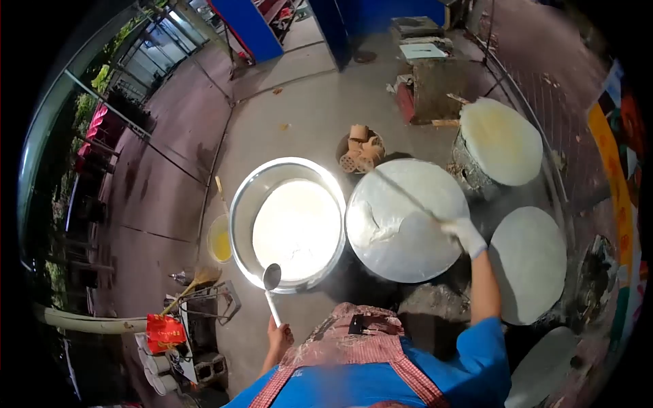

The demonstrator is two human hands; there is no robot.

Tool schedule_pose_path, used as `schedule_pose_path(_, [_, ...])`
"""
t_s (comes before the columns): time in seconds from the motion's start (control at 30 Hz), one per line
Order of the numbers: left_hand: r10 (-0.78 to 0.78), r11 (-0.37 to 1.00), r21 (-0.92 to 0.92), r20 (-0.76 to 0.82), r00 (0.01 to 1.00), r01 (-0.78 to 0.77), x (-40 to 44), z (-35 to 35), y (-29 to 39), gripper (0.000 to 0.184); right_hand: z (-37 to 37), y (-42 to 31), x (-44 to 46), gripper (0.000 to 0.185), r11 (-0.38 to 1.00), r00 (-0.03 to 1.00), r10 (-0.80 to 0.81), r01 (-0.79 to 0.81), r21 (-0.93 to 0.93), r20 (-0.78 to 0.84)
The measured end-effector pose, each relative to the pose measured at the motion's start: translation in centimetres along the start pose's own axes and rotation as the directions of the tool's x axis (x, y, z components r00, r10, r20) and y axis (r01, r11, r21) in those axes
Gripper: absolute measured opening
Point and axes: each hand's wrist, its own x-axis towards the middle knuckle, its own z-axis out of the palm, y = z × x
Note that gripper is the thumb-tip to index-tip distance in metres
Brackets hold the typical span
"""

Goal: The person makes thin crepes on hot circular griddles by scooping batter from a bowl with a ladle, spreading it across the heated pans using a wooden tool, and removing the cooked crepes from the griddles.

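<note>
My left hand (280, 336) is closed round the pale handle of a ladle (272, 276), whose dark bowl hangs over the near rim of a large metal pot (239, 224). White batter-like liquid (297, 224) lies in the pot. My right hand (466, 236), in a white glove, grips one end of a long thin stick (408, 194) reaching across a round griddle (425, 265). On the griddle, a pale layer (367, 224) covers part of the surface, with a ragged edge near the middle. Blur hides the stick's exact shape.
More round griddles stand at right: one (529, 265) beside my arm, another (544, 370) nearer me, and one further back bearing a yellowish round sheet (502, 141). Clay-coloured cylinders (362, 149) sit behind the pot and griddle. A yellow-liquid container (220, 239) and red bag (165, 332) are at left.
</note>
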Motion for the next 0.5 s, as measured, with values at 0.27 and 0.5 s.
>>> schedule_pose_path(0.27, [0.008, 1.000, -0.025, -0.011, 1.000, -0.009, 1.3, -1.2, -1.3, 0.050, -3.6, 2.0, -6.2, 0.023, 0.935, 0.905, 0.355, -0.346, -0.077, 0.234])
schedule_pose_path(0.5, [0.023, 1.000, 0.018, -0.045, 0.999, -0.022, -0.1, -1.1, -0.6, 0.050, 0.5, -4.1, 3.2, 0.020, 0.957, 0.969, 0.173, -0.124, -0.261, 0.175])
